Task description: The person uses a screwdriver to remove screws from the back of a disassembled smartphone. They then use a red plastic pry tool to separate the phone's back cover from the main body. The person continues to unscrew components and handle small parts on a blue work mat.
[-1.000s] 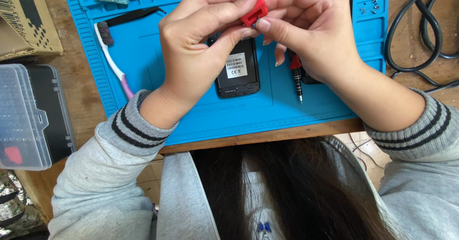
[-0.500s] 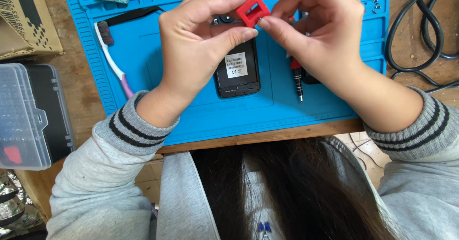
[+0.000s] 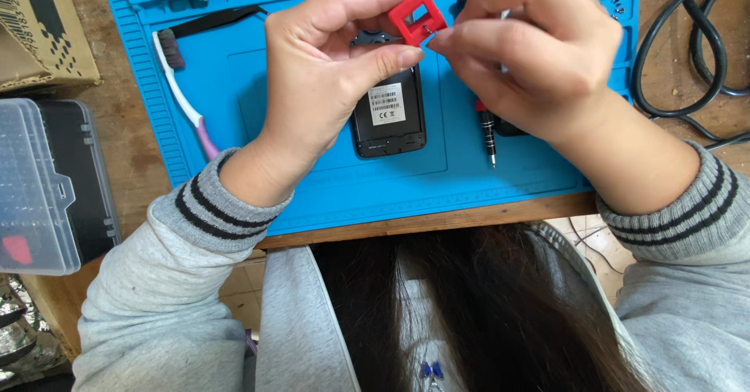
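left hand (image 3: 328, 71) pinching small square red plastic block (image 3: 416, 14), right hand (image 3: 531, 48) touching

you have open mat (image 3: 312, 189) along its near edge, but the phone (image 3: 388, 114) and screwdriver (image 3: 487, 132) block the middle, the toothbrush (image 3: 187, 103) the left edge.

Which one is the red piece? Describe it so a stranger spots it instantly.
Start at the blue work mat on the wooden table. Above the opened black phone, the left hand and right hand meet. Pinched between their fingertips is the small red block, the only red thing there, with square openings.
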